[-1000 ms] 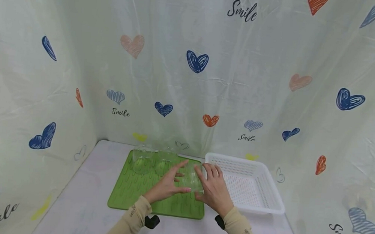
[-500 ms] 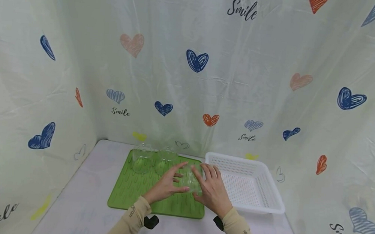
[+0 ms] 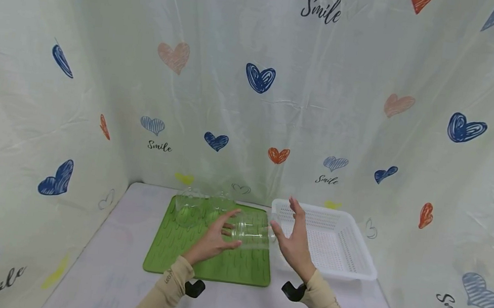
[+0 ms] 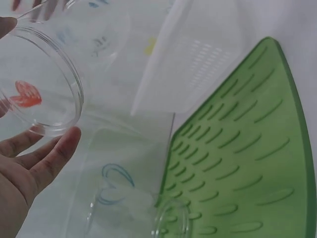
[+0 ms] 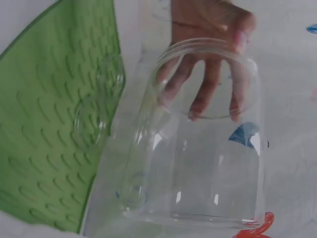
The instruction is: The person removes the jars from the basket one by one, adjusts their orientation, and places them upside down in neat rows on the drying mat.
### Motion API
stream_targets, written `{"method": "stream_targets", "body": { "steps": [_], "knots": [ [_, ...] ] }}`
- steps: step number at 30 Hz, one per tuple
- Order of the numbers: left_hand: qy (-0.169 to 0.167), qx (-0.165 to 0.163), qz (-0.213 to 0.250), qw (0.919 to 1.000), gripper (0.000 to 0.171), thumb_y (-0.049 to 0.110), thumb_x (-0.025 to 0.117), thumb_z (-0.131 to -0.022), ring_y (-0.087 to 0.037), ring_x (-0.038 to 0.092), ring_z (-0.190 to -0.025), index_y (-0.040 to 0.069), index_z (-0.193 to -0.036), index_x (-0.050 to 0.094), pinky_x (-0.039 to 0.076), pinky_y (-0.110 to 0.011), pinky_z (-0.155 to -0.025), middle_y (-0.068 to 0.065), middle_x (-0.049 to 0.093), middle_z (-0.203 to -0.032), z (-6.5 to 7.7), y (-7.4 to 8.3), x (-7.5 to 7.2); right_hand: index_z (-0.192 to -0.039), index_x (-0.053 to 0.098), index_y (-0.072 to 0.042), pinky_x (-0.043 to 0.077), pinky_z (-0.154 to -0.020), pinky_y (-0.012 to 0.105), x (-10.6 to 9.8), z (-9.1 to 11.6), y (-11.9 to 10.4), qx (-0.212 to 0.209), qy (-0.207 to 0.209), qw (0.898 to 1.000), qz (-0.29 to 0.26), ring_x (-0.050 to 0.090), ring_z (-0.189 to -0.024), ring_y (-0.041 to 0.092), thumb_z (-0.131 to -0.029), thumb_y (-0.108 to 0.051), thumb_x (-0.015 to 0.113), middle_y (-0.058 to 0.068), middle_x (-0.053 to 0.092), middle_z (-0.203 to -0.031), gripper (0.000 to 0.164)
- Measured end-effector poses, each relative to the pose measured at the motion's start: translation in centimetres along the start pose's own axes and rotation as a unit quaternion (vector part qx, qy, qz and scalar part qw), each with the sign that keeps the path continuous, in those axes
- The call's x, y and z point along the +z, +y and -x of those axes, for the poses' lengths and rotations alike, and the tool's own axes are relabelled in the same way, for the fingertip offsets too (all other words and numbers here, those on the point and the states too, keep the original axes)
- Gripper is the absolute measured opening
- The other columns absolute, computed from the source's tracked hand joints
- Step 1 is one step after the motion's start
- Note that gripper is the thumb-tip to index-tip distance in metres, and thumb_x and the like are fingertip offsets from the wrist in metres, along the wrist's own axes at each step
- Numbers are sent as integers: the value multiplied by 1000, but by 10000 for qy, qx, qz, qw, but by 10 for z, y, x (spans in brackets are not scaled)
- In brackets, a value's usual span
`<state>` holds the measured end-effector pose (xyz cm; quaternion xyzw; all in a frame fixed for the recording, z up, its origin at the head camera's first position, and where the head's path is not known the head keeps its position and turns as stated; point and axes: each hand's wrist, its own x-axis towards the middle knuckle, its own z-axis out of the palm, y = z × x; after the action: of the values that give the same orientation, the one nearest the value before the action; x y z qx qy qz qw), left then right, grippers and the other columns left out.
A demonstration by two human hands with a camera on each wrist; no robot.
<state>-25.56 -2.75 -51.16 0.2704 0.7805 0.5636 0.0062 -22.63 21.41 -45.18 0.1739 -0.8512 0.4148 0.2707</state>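
Note:
A clear glass jar is held on its side above the right part of a green ribbed mat. My left hand grips the ringed mouth end, thumb on the near side and fingers round the far side. In the right wrist view those fingers show through the jar, and nothing is visible inside it. My right hand is beside the base end with its fingers extended; whether its thumb touches the glass I cannot tell. Two more clear glass vessels stand at the mat's back left.
A white perforated plastic basket stands to the right of the mat, behind my right hand. Under everything is a white-covered table. A pale curtain printed with hearts encloses the back and sides.
The jar, earlier between both hands, has turned to lie crosswise. My right hand has come away to the right and straightened its fingers. The left hand has shifted slightly left, still gripping the jar.

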Motion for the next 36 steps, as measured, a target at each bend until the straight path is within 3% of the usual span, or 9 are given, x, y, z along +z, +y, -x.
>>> {"method": "stream_targets", "body": {
  "steps": [2, 4, 9, 12, 18, 22, 27, 32, 36],
  "knots": [
    [32, -37, 27, 10000, 86, 38, 76, -81, -35, 54, -117, 31, -151, 27, 51, -48, -94, -14, 40, -145, 0, 1, -2, -154, 18, -17, 30, -112, 57, -4, -2, 0, 795, 40, 9930, -877, 30, -141, 35, -97, -24, 58, 14, 29, -154, 71],
    [64, -42, 39, 10000, 86, 37, 77, -81, -36, 53, -117, 31, -151, 27, 50, -50, -95, -15, 40, -144, 1, 1, -3, -154, 15, -18, 28, -114, 56, -8, -3, 2, 1624, 28, 9714, -1733, 27, -143, 35, -100, -29, 52, 15, 25, -155, 67],
    [157, -32, 13, 9999, 86, 36, 77, -80, -36, 54, -117, 31, -151, 28, 50, -48, -96, -13, 41, -144, 1, 2, -5, -155, -2, -19, 23, -115, 60, -11, -4, 11, 3301, -452, 8781, -3434, 15, -146, 40, -99, -55, 39, 20, 10, -158, 78],
    [203, -24, -41, 9998, 86, 36, 78, -80, -32, 55, -116, 32, -150, 28, 50, -46, -96, -12, 42, -143, 1, 2, -5, -154, -10, -18, 19, -115, 64, -8, 0, 16, 3792, -871, 8284, -4030, 7, -146, 46, -97, -62, 36, 25, 1, -158, 86],
    [187, 13, -99, 9998, 85, 36, 77, -81, -33, 55, -117, 35, -150, 27, 50, -47, -95, -13, 42, -143, 1, 0, -4, -153, -14, -13, 22, -112, 66, 5, 12, 24, 4094, -1493, 7577, -4858, 2, -145, 50, -94, -64, 40, 30, -6, -156, 95],
    [168, 37, -81, 9998, 84, 37, 76, -82, -33, 55, -117, 37, -149, 26, 50, -47, -95, -14, 42, -142, 1, -2, -4, -153, -13, -14, 32, -110, 62, 12, 15, 26, 4129, -1748, 7362, -5069, 9, -144, 49, -94, -64, 41, 29, -2, -156, 95],
    [132, 8, -43, 9999, 84, 37, 76, -82, -31, 54, -117, 39, -149, 26, 50, -47, -96, -14, 42, -143, 3, -2, -4, -153, -16, -20, 37, -108, 59, 16, 18, 26, 4049, -1863, 7272, -5220, 8, -145, 49, -96, -61, 42, 30, -4, -156, 91],
    [53, -74, 41, 9999, 82, 37, 75, -84, -34, 53, -120, 41, -149, 25, 50, -47, -96, -11, 41, -145, 4, -1, -5, -154, -12, -25, 31, -110, 61, 18, 20, 26, 4015, -1800, 7277, -5262, 10, -144, 50, -97, -56, 43, 32, -1, -156, 85],
    [4, -52, 132, 9999, 82, 33, 75, -84, -39, 52, -121, 39, -149, 25, 49, -52, -96, -13, 40, -145, 5, -2, -5, -154, -11, -23, 35, -109, 59, 18, 20, 26, 4040, -1744, 7341, -5172, 14, -143, 50, -98, -54, 44, 32, 2, -155, 84]
  ]
}}
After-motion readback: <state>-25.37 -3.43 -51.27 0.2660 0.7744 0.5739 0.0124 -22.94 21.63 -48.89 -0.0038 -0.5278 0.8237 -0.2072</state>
